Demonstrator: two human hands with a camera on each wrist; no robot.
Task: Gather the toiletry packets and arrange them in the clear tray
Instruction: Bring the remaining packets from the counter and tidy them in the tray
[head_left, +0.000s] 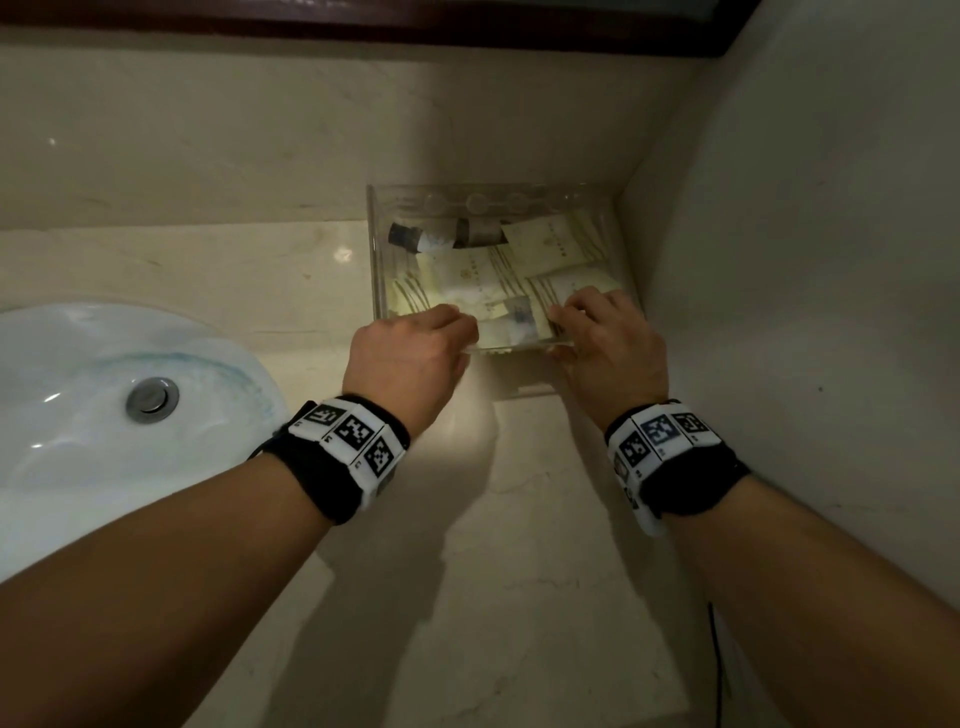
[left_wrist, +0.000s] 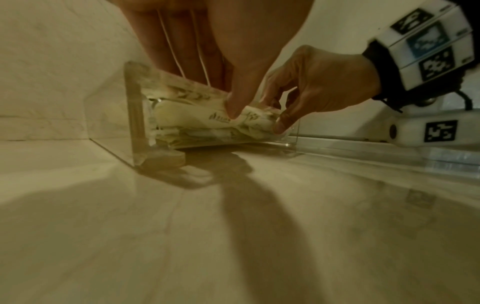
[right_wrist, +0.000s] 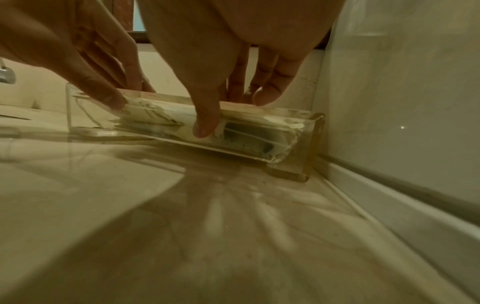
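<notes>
The clear tray (head_left: 372, 260) stands in the counter's back right corner. It holds several cream toiletry packets (head_left: 467, 275) and two small dark-capped bottles (head_left: 410, 236) along its back wall. My left hand (head_left: 462, 332) pinches the tray's front wall left of middle, thumb outside and fingers inside. My right hand (head_left: 569, 332) pinches the same wall further right in the same way. In the left wrist view my left hand's (left_wrist: 233, 102) thumb presses the clear tray (left_wrist: 133, 123) in front of the packets (left_wrist: 187, 115), with my right hand (left_wrist: 311, 88) beside it. In the right wrist view my right hand's (right_wrist: 205, 123) thumb lies on the tray (right_wrist: 311, 148), which looks tilted, and my left hand (right_wrist: 103, 90) is to the left.
A white sink (head_left: 78, 441) with a metal drain (head_left: 152, 400) is set into the marble counter (head_left: 519, 545) at the left. A pale wall (head_left: 805, 260) closes off the right side close to the tray. A dark wooden frame (head_left: 415, 26) runs along the top. A thin black cable (head_left: 717, 649) hangs at lower right.
</notes>
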